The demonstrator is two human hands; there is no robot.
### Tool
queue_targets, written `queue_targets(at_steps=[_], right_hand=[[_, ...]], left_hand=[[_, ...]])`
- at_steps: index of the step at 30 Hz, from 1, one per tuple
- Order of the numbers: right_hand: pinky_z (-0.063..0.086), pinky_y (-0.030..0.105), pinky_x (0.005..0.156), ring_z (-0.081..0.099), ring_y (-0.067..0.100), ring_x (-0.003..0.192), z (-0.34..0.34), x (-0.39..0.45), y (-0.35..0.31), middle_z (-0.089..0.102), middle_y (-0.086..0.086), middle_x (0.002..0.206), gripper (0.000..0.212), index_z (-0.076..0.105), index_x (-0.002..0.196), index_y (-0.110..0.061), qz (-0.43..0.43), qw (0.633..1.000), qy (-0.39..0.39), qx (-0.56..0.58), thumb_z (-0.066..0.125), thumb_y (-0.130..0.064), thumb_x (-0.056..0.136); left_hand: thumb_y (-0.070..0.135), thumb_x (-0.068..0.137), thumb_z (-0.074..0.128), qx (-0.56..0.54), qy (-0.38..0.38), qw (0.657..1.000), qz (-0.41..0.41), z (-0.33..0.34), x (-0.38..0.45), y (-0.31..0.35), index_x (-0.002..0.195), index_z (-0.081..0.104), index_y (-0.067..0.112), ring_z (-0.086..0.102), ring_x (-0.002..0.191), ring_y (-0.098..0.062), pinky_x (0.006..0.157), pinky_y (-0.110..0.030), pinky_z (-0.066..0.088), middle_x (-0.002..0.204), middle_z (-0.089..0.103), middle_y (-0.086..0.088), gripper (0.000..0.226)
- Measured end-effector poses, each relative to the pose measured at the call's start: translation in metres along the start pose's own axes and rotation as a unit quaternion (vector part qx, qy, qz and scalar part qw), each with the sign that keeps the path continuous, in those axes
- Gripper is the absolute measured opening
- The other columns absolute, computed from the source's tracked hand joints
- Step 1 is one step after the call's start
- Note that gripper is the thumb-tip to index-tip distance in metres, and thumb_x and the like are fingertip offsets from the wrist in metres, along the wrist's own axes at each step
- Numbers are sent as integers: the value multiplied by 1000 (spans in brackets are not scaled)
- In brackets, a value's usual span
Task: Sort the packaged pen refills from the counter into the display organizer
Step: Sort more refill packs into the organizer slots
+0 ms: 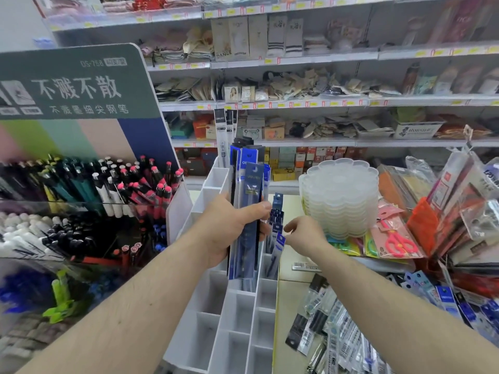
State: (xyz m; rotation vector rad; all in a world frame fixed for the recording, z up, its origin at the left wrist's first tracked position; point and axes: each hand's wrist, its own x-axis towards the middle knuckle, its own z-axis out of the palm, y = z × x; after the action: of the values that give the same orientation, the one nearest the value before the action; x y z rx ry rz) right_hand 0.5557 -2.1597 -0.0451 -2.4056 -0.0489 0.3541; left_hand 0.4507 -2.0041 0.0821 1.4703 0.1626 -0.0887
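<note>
Blue refill packs (249,211) gripped, left hand (232,228)

The place is a shop. From 10 to 2 o'clock run long white shelves (297,103) in several levels, with yellow price labels on their front edges, full of folded socks, small cards and boxes. At 9 o'clock stands a green signboard (73,82) with white Chinese characters, above a pen display (89,190). At 3 o'clock a stack of clear plastic trays (341,198) rests on a pale yellow counter (290,314). The light is even and bright.
</note>
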Motion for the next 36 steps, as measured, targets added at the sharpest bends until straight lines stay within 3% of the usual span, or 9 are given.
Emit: queue_targets(at_steps=[4, 8, 11, 12, 15, 19, 22, 28, 36], right_hand=[[45, 29, 66, 56, 14, 71, -47, -47, -25, 63, -6, 76, 11, 72, 91, -16, -37, 959, 99, 263, 67, -7, 85], [42, 18, 51, 50, 3, 51, -74, -103, -67, 60, -11, 57, 6, 70, 81, -15, -119, 911, 74, 389, 74, -15, 85], [45, 23, 57, 52, 8, 59, -69, -117, -86, 57, -4, 68, 39, 69, 90, -19, -132, 929, 16, 346, 85, -44, 64], [47, 27, 61, 54, 9, 62, -64, -117, -88, 58, -4, 69, 39, 69, 90, -20, -131, 933, 5, 334, 86, -42, 62], [53, 30, 64, 61, 8, 64, -65, -117, -90, 68, -3, 68, 8, 73, 83, -18, -138, 925, 4, 353, 80, -16, 80], [40, 12, 46, 51, -2, 43, -74, -118, -84, 63, -9, 54, 13, 70, 79, -11, -132, 908, 34, 397, 69, -1, 89], [38, 15, 45, 50, 2, 44, -81, -113, -76, 60, -11, 51, 13, 66, 80, -11, -108, 900, 39, 421, 67, -3, 91], [52, 24, 52, 59, 8, 50, -128, -72, -37, 67, -3, 63, 16, 65, 80, -16, -73, 854, 249, 450, 65, -9, 95], [59, 31, 71, 69, 11, 69, -68, 9, -27, 72, 5, 83, 6, 69, 97, -12, -51, 921, 181, 340, 64, -13, 95]], left_hand=[[15, 87, 71, 34, -28, 999, -25, -2, 0, 1, 108, 55, 4, 59, 53, -17, 54, -30, 50, 62, 63, -4, 28], [10, 87, 71, 47, -44, 997, -35, 0, -2, 4, 103, 58, 4, 57, 51, -16, 51, -28, 49, 59, 64, -1, 21], [-3, 88, 66, 60, -66, 995, -35, 0, -5, 5, 102, 61, 5, 57, 51, -15, 50, -27, 49, 61, 63, -2, 17], [-7, 87, 64, 62, -74, 995, -31, 0, -5, 4, 99, 62, 5, 56, 51, -15, 50, -27, 48, 62, 62, -3, 17], [-8, 82, 67, 36, -111, 993, -29, -1, -8, 6, 97, 65, 6, 59, 56, -16, 54, -27, 51, 71, 64, -8, 20], [5, 81, 65, -26, -112, 993, -41, -3, -5, 6, 117, 64, 6, 72, 86, -28, 73, -36, 60, 104, 73, -17, 36], [2, 94, 55, 0, -54, 998, -26, -2, -3, 5, 122, 62, 3, 72, 97, -29, 78, -37, 58, 106, 74, -15, 29], [2, 99, 48, -92, 28, 995, 10, -3, -3, 13, 104, 66, -1, 70, 66, -16, 58, -25, 58, 81, 74, -9, 19], [7, 96, 55, -73, 30, 997, 9, -2, -1, 9, 110, 64, 6, 73, 74, -17, 61, -27, 58, 89, 77, -4, 16]])
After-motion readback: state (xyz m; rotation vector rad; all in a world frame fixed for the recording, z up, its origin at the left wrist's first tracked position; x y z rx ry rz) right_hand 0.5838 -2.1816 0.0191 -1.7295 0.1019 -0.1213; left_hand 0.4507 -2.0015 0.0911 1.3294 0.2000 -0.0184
